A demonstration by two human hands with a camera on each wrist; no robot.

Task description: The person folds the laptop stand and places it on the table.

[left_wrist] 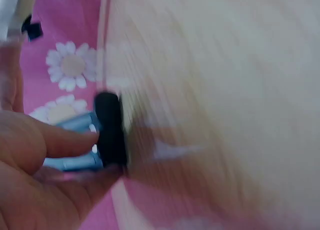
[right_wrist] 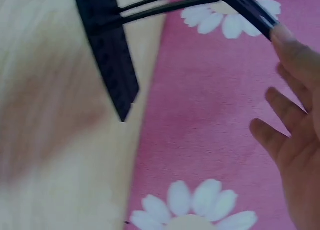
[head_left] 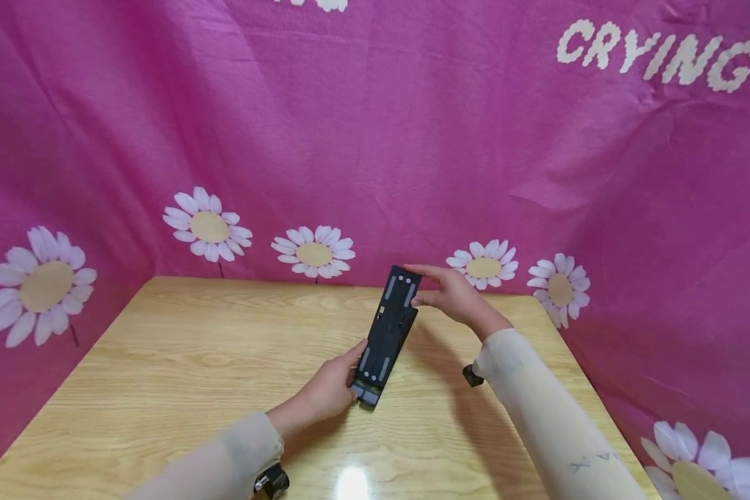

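Note:
A long black folding stand (head_left: 387, 326) with grey pads on its face is held tilted over the table, its top end farther away. My left hand (head_left: 328, 389) grips its near end; in the left wrist view, thumb and fingers pinch either side by the dark end of the stand (left_wrist: 111, 135). My right hand (head_left: 453, 295) holds the far end between thumb and finger. From the right wrist, the stand (right_wrist: 107, 55) shows partly unfolded: thin struts (right_wrist: 170, 9) join two panels, and the right hand (right_wrist: 305, 140) pinches the upper panel's edge, other fingers spread.
The wooden table (head_left: 225, 347) lies under both hands. A pink cloth (head_left: 375, 139) with white daisies hangs behind it and along both sides. Small black wrist cameras (head_left: 471, 375) sit below the sleeves.

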